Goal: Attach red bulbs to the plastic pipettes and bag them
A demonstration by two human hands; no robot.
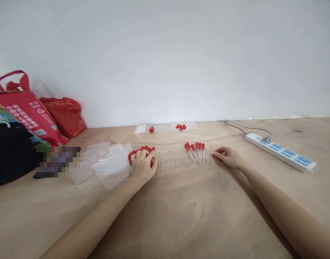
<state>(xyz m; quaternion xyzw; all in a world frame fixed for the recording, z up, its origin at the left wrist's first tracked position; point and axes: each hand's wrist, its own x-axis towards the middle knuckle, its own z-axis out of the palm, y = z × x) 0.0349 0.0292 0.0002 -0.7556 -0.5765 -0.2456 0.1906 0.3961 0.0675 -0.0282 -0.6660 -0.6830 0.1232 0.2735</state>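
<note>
Wooden tabletop (181, 212) is shown. Thin clear tubes (170, 159) are laid in a row mid-surface, several topped with red caps (199, 145) at the right end; a red pile (131, 154) is heaped at the left end, clear bags (109, 163) spread beside it. Smaller back row (163, 128) is placed behind. Power strip (279, 151) is set at right; printed red bag (32, 117), plain red bag (64, 115), black item (11, 156), pixelated object (57, 162) are placed at left.

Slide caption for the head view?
Left hand on a pile of red caps, right hand pinching one, a row of clear tubes between them.
</note>
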